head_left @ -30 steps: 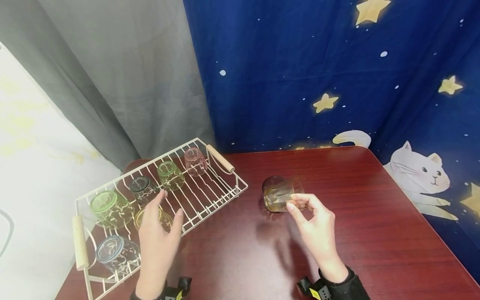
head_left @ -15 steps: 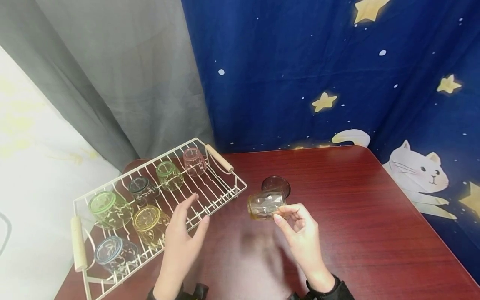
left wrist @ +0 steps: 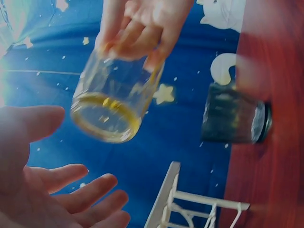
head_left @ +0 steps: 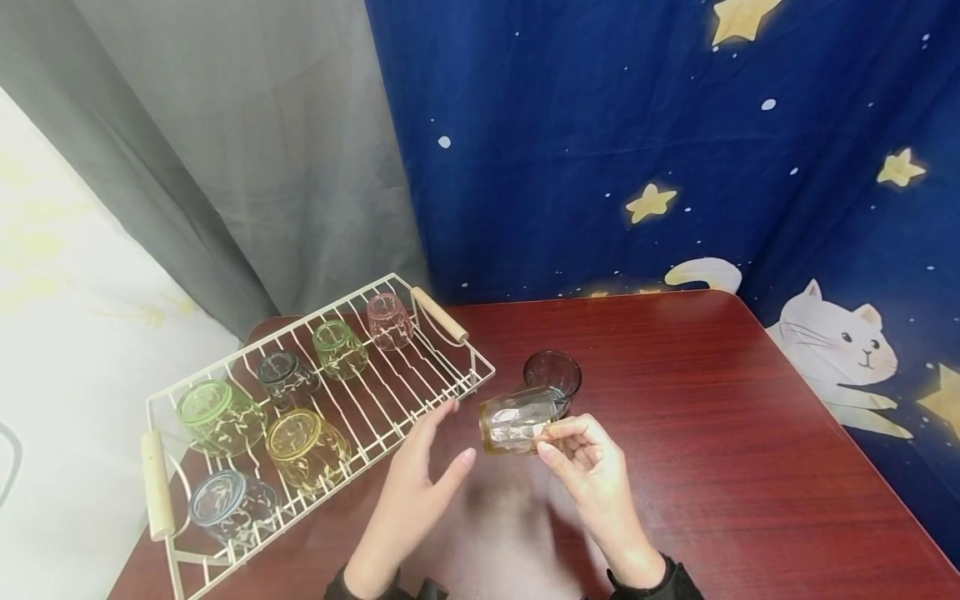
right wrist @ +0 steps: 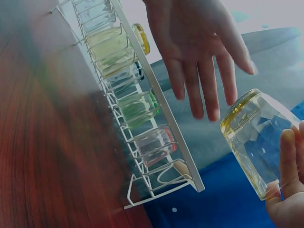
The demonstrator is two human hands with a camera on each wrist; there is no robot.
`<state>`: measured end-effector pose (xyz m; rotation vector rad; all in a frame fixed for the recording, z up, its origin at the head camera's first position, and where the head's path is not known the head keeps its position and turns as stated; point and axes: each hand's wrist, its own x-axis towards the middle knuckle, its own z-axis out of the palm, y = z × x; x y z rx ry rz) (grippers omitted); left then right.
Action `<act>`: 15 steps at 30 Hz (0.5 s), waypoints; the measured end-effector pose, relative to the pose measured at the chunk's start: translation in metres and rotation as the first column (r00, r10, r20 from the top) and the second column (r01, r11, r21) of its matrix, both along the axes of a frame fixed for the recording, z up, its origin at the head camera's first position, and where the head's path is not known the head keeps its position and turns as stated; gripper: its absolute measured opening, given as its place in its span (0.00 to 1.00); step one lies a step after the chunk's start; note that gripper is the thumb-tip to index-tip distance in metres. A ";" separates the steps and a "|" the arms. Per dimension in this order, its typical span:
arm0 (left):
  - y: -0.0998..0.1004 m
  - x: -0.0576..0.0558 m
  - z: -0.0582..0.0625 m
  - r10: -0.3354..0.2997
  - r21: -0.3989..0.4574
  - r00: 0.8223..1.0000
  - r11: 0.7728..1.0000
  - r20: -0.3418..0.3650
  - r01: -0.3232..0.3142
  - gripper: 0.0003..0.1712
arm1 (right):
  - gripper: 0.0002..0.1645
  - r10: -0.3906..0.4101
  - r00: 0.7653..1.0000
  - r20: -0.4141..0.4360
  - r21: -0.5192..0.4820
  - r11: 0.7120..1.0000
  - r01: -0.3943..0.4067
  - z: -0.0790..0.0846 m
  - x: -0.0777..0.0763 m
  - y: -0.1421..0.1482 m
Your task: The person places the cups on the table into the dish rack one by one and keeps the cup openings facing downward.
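My right hand [head_left: 596,479] pinches a pale yellow glass [head_left: 517,421] near its rim, between thumb and fingers. The glass is tilted on its side above the table, its thick yellow base [left wrist: 105,118] turned toward my left hand. Fingers spread and holding nothing, my left hand [head_left: 420,483] hovers just left of that base, a small gap away. In the right wrist view the left hand's fingertips [right wrist: 213,114] come close to the glass [right wrist: 261,137]. Behind the held glass a dark grey glass [head_left: 553,372] stands on the table, partly hidden.
A white wire rack [head_left: 420,408] with wooden handles [head_left: 439,315] stands on the left. Upside-down glasses sit in it: pink [head_left: 390,321], small green [head_left: 340,348], dark [head_left: 287,379], large green [head_left: 220,417], yellow [head_left: 306,450] and blue [head_left: 234,508]. Curtains hang behind the red-brown table [head_left: 720,450].
My right hand has carried the yellow glass left and nearer to me, away from the dark glass. My left hand has moved right, from over the rack toward the yellow glass.
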<state>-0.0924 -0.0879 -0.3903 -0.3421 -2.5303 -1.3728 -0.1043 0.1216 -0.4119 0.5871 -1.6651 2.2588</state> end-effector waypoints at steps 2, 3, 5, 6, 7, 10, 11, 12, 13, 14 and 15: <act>0.005 0.001 -0.002 -0.041 0.020 0.999 0.999 0.031 0.040 0.34 | 0.21 0.012 1.000 0.003 0.017 1.000 -0.012 -0.001 0.000 0.000; 0.007 0.001 -0.004 -0.056 0.031 0.997 0.998 0.046 0.055 0.34 | 0.21 0.015 1.000 0.008 0.027 1.000 -0.015 -0.001 0.000 0.000; 0.013 0.002 -0.006 -0.090 0.069 0.993 0.994 0.082 0.085 0.36 | 0.21 0.021 1.000 0.002 0.029 0.999 -0.021 -0.001 0.001 -0.001; 0.015 0.002 -0.007 -0.105 0.088 0.990 0.991 0.096 0.097 0.37 | 0.22 0.022 1.000 -0.004 0.028 0.999 -0.022 -0.001 0.001 -0.002; 0.018 0.003 -0.008 -0.114 0.105 0.988 0.989 0.109 0.102 0.38 | 0.21 0.021 1.000 0.000 0.029 0.999 -0.021 -0.001 0.001 -0.002; 0.025 0.004 -0.011 -0.130 0.161 0.983 0.981 0.131 0.109 0.40 | 0.20 0.033 0.999 -0.005 0.025 0.999 -0.032 0.001 0.002 -0.004; 0.027 0.004 -0.012 -0.132 0.179 0.982 0.978 0.132 0.108 0.40 | 0.20 0.037 0.999 -0.006 0.026 0.999 -0.036 0.001 0.002 -0.005; 0.028 0.004 -0.013 -0.128 0.189 0.983 0.977 0.132 0.102 0.39 | 0.18 0.042 0.999 -0.009 0.026 0.999 -0.042 0.001 0.002 -0.005; 0.029 0.004 -0.013 -0.123 0.197 0.984 0.976 0.132 0.095 0.39 | 0.17 0.048 0.999 -0.013 0.025 0.999 -0.047 0.001 0.002 -0.006; 0.030 0.005 -0.013 -0.122 0.207 0.984 0.974 0.133 0.093 0.39 | 0.16 0.054 0.998 -0.014 0.023 0.998 -0.054 0.000 0.002 -0.007; 0.031 0.005 -0.013 -0.117 0.210 0.984 0.974 0.136 0.087 0.38 | 0.15 0.056 0.998 -0.016 0.025 0.998 -0.056 0.000 0.002 -0.007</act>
